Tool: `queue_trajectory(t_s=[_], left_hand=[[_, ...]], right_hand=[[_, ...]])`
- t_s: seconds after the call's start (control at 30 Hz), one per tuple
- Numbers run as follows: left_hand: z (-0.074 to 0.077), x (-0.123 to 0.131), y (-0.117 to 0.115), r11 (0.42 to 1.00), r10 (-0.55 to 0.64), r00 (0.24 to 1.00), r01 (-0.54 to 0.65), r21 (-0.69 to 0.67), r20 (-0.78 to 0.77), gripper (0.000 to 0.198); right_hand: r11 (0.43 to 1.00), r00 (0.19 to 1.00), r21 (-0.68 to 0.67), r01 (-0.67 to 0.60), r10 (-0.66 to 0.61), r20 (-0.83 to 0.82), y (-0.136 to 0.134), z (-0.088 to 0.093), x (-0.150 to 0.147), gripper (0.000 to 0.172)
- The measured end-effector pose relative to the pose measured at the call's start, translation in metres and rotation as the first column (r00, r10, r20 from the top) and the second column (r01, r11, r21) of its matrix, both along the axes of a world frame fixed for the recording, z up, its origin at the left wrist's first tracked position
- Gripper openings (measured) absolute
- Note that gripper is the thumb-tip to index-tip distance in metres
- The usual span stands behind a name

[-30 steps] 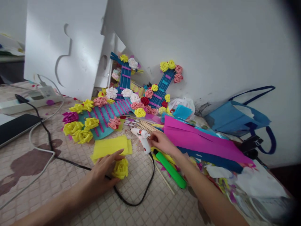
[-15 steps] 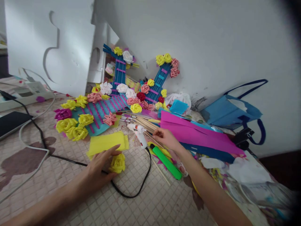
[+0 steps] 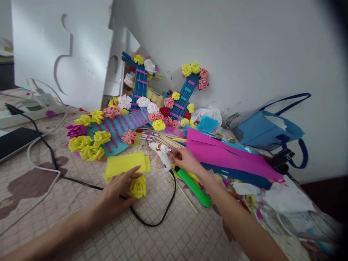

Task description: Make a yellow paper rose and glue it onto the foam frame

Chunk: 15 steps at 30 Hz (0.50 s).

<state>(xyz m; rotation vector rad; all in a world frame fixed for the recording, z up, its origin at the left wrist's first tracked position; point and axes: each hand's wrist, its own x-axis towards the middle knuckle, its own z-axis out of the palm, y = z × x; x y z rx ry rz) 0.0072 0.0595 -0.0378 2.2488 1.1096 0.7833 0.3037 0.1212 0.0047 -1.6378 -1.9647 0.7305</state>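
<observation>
My left hand (image 3: 115, 194) lies on the tiled surface with its fingers curled round a yellow paper rose (image 3: 137, 187), over a black cable (image 3: 152, 217). Just beyond it lies a folded yellow paper sheet (image 3: 125, 164). My right hand (image 3: 185, 160) reaches to a white glue gun (image 3: 163, 154), with its fingers bent at the gun's handle beside a bundle of wooden sticks (image 3: 168, 142). A green marker-like tool (image 3: 194, 186) lies under my right wrist.
A teal paper guitar with paper roses (image 3: 114, 130) lies ahead; two more lean on the wall. Pink and blue paper sheets (image 3: 225, 156) and a blue bag (image 3: 269, 134) fill the right. A power strip (image 3: 32, 108), white cable and dark tablet (image 3: 13, 141) sit left.
My right hand moved from the sticks back to the glue gun's handle. My left hand stayed on the yellow rose. The view shifted slightly.
</observation>
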Motion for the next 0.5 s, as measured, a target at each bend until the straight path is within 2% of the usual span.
queue_trajectory(t_s=[0.2, 0.33, 0.43, 0.5], left_hand=[[0.003, 0.001, 0.000, 1.000, 0.021, 0.999, -0.021, 0.011, 0.026, 0.074], [0.002, 0.001, 0.002, 1.000, 0.016, 1.000, -0.016, 0.027, 0.001, 0.073], [0.001, 0.000, 0.003, 0.998, 0.013, 1.000, -0.012, 0.057, -0.006, 0.071], [0.003, 0.000, 0.003, 0.997, 0.012, 1.000, -0.010, 0.076, -0.020, 0.070]], right_hand=[[0.997, 0.973, -0.066, 0.032, -0.046, -0.227, -0.037, 0.023, 0.015, 0.018], [0.988, 0.907, -0.156, -0.010, -0.056, -0.417, -0.072, 0.025, -0.003, 0.012], [0.983, 0.931, -0.164, -0.077, 0.012, -0.366, -0.095, 0.015, -0.026, 0.003], [0.991, 0.963, -0.115, -0.067, 0.034, -0.269, -0.107, 0.008, -0.037, 0.006]])
